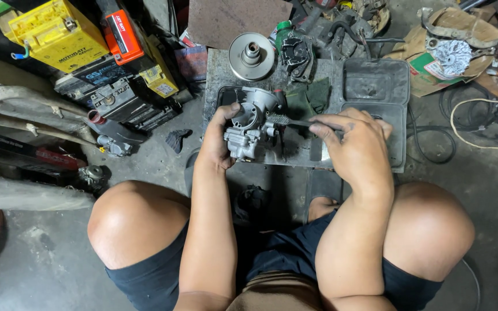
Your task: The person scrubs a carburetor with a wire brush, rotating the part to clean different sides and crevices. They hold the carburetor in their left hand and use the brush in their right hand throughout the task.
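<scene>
My left hand (217,138) grips a grey metal carburettor (252,124) from its left side, thumb over the top. My right hand (355,144) holds a small dark brush (289,121) by its handle, with the bristle end against the carburettor's right side. Both hands hover just above a black tray (376,86) that sits on a flat grey slab (217,69) on the floor. My bare knees frame the lower part of the view.
A round metal pulley disc (251,56) and a dark engine part (296,55) rest at the slab's far edge. Several yellow and black batteries (59,34) stack at the left. Cardboard with a finned part (452,56) and coiled cables (474,115) lie at the right.
</scene>
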